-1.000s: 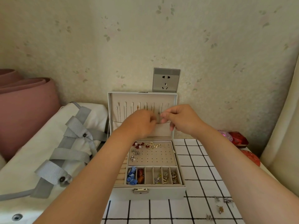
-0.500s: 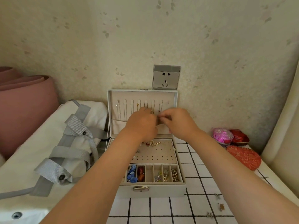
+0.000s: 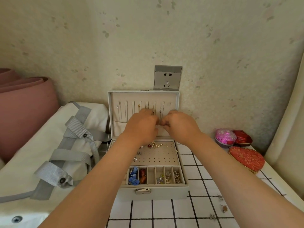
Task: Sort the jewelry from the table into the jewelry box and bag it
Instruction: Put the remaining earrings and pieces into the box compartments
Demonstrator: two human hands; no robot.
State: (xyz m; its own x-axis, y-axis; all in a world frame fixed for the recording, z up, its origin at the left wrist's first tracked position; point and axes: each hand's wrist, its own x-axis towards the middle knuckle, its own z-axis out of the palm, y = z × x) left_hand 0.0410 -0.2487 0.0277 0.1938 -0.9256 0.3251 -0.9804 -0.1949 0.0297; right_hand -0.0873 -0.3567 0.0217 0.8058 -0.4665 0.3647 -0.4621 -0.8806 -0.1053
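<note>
Head view: the jewelry box (image 3: 153, 194) stands open on the checked surface (image 3: 164, 214). At its raised lid the right hand (image 3: 180, 126) pinches a hanging necklace chain (image 3: 160, 111). The left hand (image 3: 142, 126) curls just beside it, and I cannot tell its grip. Earrings (image 3: 223, 208) lie right of the box, the white bag (image 3: 32, 162) left.

The right hand (image 3: 180, 125) pinches a necklace (image 3: 160, 111) hanging inside the jewelry box (image 3: 153, 194) lid, with the left hand (image 3: 141, 127) just beside it.

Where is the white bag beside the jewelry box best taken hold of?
Probably by its grey straps, coming from above: the white bag lies flat and slack, offering no firm edge, while the straps cross its top in raised folds a hand could hook under.
</note>
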